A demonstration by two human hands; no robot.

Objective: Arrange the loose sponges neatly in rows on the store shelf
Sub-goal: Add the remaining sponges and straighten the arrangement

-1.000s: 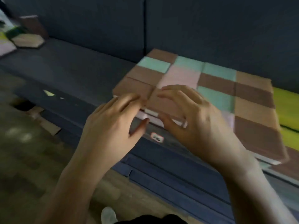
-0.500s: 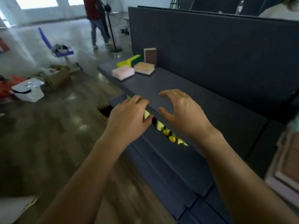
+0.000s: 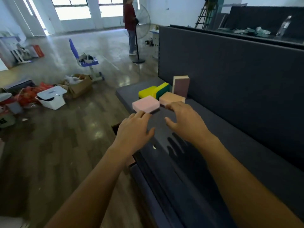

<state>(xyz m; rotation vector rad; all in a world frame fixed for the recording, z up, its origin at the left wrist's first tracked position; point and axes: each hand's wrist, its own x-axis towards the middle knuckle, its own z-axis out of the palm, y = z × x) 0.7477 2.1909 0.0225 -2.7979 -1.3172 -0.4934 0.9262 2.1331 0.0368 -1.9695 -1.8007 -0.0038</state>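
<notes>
5 loose sponges (image 3: 166,97) sit grouped on the dark grey flat shelf board (image 3: 233,129), just above the centre of the frame, near the board's far end. Nearest the camera lies the flat pink rectangular sponge (image 3: 145,104), at the board's front edge. Just beside it, toward the frame's right, lies the flat tan rectangular sponge (image 3: 171,98); a narrow gap separates the 2. Behind the pink one lies the yellow rounded sponge (image 3: 146,92), touching the yellow sponge with a green scouring layer (image 3: 162,89), which is tilted on its edge. The mauve rectangular sponge with a cream side (image 3: 181,86) stands upright behind the tan one, against the dark grey back panel (image 3: 238,66).

The left hand (image 3: 135,130) is palm down over the front edge of the board. Its fingers (image 3: 141,115) are straight and close together, tips at the near edge of the pink sponge; whether they touch it cannot be told. The right hand (image 3: 184,122) hovers palm down above the board, casting a shadow on it. Its fingers (image 3: 172,106) are loosely arched with the thumb spread apart, tips just in front of the tan sponge. Both hands are empty.

In the left half of the frame, on the wooden floor (image 3: 57,145), are a white plastic lidded bin (image 3: 52,97), an open cardboard box (image 3: 79,86) and a blue chair (image 3: 85,61). At top centre a person in a dark red top (image 3: 130,22) stands beside a pedestal fan (image 3: 143,15)
</notes>
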